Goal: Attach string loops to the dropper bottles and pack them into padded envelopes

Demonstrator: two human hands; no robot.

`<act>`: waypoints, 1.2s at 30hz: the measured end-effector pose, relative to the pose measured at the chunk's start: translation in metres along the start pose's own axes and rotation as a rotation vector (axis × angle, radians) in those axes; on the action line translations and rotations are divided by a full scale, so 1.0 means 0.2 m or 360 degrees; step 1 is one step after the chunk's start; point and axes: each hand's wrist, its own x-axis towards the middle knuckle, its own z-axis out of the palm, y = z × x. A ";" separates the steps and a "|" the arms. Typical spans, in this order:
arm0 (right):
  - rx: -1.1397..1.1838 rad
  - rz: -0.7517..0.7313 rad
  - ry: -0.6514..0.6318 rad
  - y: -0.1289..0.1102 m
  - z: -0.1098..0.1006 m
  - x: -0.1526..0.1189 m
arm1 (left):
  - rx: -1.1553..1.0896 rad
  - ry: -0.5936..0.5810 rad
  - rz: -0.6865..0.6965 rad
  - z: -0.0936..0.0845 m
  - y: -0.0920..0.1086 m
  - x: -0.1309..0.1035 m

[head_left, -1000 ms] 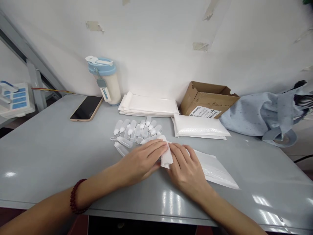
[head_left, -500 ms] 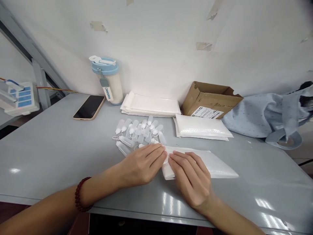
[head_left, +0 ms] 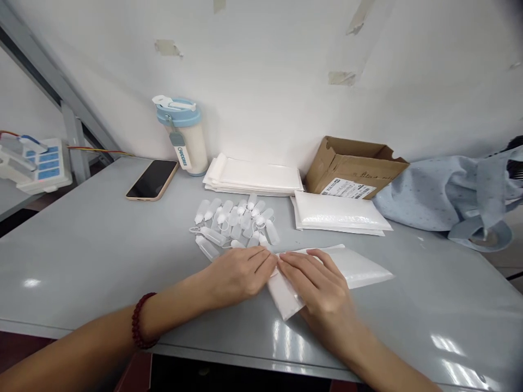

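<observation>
A white padded envelope (head_left: pixel 363 268) lies at a slant near the table's front, its left end between my hands. My left hand (head_left: pixel 241 275) is closed, with its fingertips pinching the envelope's left end. My right hand (head_left: pixel 318 283) is closed on the same end, its fingers over the top and its thumb hidden. The fingertips of both hands nearly meet. Just beyond my left hand lies a loose pile of small translucent squeeze bottles (head_left: pixel 235 218) with white caps.
Behind the pile is a stack of flat white envelopes (head_left: pixel 257 175). Filled envelopes (head_left: pixel 343 211) lie before a cardboard box (head_left: pixel 355 166). A phone (head_left: pixel 152 179) and a tumbler (head_left: pixel 190 141) stand left; blue cloth (head_left: pixel 445 185) lies right.
The envelope's left end has tilted, with its near corner now lower toward the table's front edge. My right hand has shifted slightly left along it.
</observation>
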 end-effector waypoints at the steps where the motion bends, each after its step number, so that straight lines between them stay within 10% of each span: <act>1: -0.0012 -0.0028 0.0024 0.01 0.00 0.00 | 0.0013 0.0019 -0.0002 0.00 0.00 0.00; 15: -0.0227 0.0000 0.0176 0.06 -0.02 0.00 | -0.0270 0.0350 -0.0164 0.00 -0.02 0.04; 23: -0.0738 0.0264 0.0700 0.13 -0.06 0.02 | -0.1149 -0.0061 -0.1290 -0.09 -0.07 0.21; 29: -0.0803 0.0546 0.0366 0.27 -0.04 0.03 | -0.2344 -0.0310 -0.1858 0.08 -0.22 0.44; 36: -0.0757 0.0791 -0.0125 0.45 -0.01 -0.03 | -0.2593 -0.0509 -0.1946 0.34 -0.35 0.58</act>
